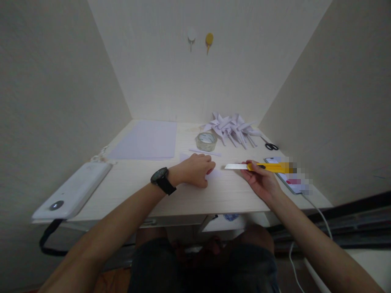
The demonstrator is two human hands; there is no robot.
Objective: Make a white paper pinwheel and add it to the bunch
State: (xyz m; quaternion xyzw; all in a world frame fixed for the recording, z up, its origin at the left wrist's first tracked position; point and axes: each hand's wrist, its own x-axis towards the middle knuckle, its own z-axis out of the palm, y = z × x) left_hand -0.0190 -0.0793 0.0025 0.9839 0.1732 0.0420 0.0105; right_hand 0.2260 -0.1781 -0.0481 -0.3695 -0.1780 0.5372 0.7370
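My left hand [195,169], with a black watch [160,179] on its wrist, rests on the table with curled fingers. Under it lies a small piece of white paper [216,175], mostly hidden by the hand. My right hand [261,181] is closed around a yellow utility knife [269,167]. The knife's blade is out and points left, a short way from my left hand and above the tabletop. Just beyond my left hand are a thin rolled paper stick [204,152] and a roll of clear tape [206,141].
White paper pinwheels [230,127] are piled at the back, with black-handled scissors [271,146] to their right. A phone [287,176] with a cable lies under the right forearm's side. Paper sheets [146,139] and a white device [73,190] are on the left. Walls enclose the table [128,191].
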